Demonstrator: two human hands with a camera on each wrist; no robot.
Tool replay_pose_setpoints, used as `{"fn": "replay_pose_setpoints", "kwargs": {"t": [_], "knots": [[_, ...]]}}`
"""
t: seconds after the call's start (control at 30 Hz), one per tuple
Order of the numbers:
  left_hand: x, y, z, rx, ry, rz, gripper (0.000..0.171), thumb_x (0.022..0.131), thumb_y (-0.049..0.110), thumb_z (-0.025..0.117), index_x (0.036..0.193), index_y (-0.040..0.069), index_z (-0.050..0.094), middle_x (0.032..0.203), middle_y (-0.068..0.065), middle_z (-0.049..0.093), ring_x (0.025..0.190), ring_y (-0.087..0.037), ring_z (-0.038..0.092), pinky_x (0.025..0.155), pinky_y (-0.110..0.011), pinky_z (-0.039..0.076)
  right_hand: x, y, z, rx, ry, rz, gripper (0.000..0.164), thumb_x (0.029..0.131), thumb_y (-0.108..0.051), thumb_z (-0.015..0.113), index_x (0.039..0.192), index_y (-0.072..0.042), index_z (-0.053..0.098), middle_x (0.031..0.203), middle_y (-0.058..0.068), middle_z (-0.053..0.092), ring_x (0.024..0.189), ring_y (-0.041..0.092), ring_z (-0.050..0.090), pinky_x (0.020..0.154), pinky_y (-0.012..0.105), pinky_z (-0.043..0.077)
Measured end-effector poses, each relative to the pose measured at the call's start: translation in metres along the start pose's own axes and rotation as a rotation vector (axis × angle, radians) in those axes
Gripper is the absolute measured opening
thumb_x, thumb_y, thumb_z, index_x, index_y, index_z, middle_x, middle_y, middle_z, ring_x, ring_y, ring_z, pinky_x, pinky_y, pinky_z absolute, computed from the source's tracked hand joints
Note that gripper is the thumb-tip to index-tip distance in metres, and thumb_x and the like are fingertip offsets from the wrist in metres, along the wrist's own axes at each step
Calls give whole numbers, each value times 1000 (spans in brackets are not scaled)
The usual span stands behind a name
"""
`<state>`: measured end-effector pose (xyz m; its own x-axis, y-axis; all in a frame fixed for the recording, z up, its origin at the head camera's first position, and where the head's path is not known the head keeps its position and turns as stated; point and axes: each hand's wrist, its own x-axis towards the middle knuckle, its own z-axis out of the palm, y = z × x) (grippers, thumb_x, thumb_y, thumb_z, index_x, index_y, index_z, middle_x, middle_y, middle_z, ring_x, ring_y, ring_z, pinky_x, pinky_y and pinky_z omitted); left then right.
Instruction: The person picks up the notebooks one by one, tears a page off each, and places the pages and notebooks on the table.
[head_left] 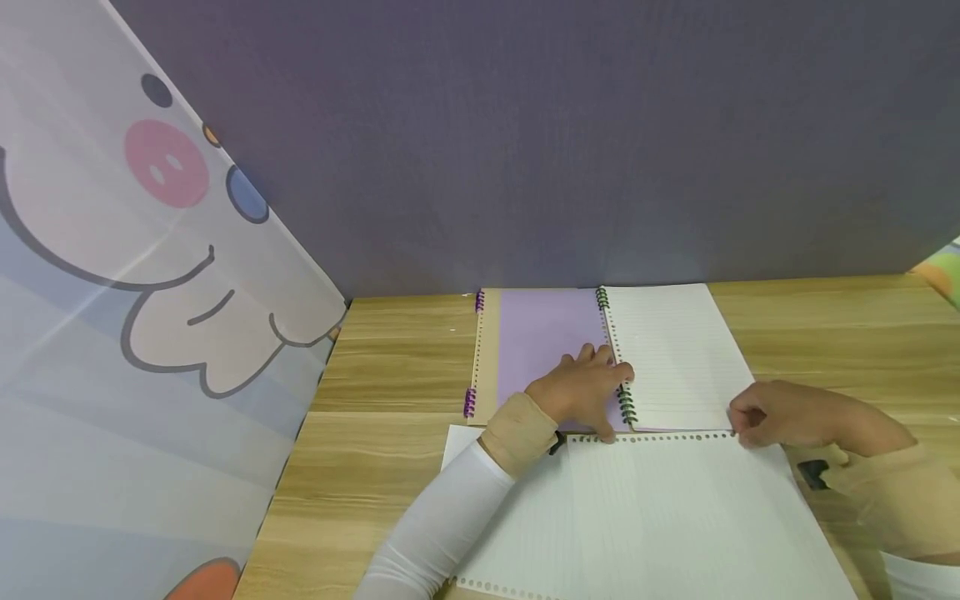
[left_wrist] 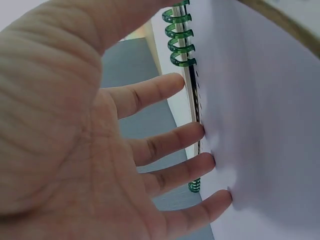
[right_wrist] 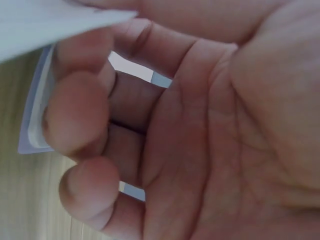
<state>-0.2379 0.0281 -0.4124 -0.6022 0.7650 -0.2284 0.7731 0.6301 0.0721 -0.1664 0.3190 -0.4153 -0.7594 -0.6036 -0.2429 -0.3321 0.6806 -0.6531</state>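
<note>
A spiral notebook lies open, its green coil (head_left: 627,407) between a purple left-hand side (head_left: 536,333) and a lined white page (head_left: 675,354). My left hand (head_left: 577,393) spreads over the purple side by the coil; its fingertips press on the surface in the left wrist view, while the thumb reaches down to the top edge of a loose punched sheet (head_left: 705,517). At that sheet's top right corner my right hand (head_left: 798,417) pinches the paper (right_wrist: 65,25) between thumb and index finger, the other fingers curled.
Another punched white sheet (head_left: 517,546) lies partly under the first, to its left. Purple coil rings (head_left: 470,402) line the far left edge of the notebook stack. A dark grey panel (head_left: 525,150) stands behind the wooden table (head_left: 375,383), with a cartoon-printed wall (head_left: 90,350) at left.
</note>
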Motion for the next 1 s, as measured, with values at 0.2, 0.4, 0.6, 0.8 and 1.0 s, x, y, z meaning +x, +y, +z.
{"fn": "replay_pose_setpoints", "kwargs": {"t": [0.2, 0.4, 0.6, 0.8, 1.0], "knots": [[0, 1, 0, 2, 34, 1, 78, 54, 55, 79, 120, 33, 43, 107, 7, 37, 96, -12, 33, 65, -27, 31, 0, -1, 2, 20, -10, 22, 15, 81, -17, 62, 74, -19, 50, 64, -13, 37, 57, 2, 34, 49, 25, 29], [0, 1, 0, -3, 42, 7, 71, 55, 52, 80, 114, 32, 47, 100, 9, 38, 89, -11, 34, 61, -25, 32, 0, -2, 1, -2, -1, 51, 16, 81, -21, 63, 73, -20, 50, 63, -14, 37, 58, 2, 35, 49, 25, 29], [-2, 2, -1, -36, 43, 22, 65, 55, 49, 81, 109, 31, 50, 95, 13, 41, 84, -10, 36, 60, -22, 33, 0, -4, 0, -82, 84, 72, 23, 82, -35, 63, 75, -21, 46, 63, -13, 37, 57, 2, 34, 49, 25, 29], [-1, 1, -3, -76, 52, 54, 56, 58, 43, 81, 102, 28, 52, 86, 17, 45, 80, -6, 41, 62, -20, 35, 8, -10, 3, -160, 230, 57, 26, 81, -40, 64, 89, -19, 50, 77, -6, 44, 70, 6, 40, 59, 26, 36], [-2, 1, -5, -100, 66, 79, 48, 61, 40, 79, 98, 24, 53, 80, 19, 47, 74, -1, 47, 62, -16, 35, 19, -9, 11, -268, 426, -1, 51, 73, -46, 70, 112, -19, 51, 118, 6, 46, 107, 30, 40, 82, 47, 33]]}}
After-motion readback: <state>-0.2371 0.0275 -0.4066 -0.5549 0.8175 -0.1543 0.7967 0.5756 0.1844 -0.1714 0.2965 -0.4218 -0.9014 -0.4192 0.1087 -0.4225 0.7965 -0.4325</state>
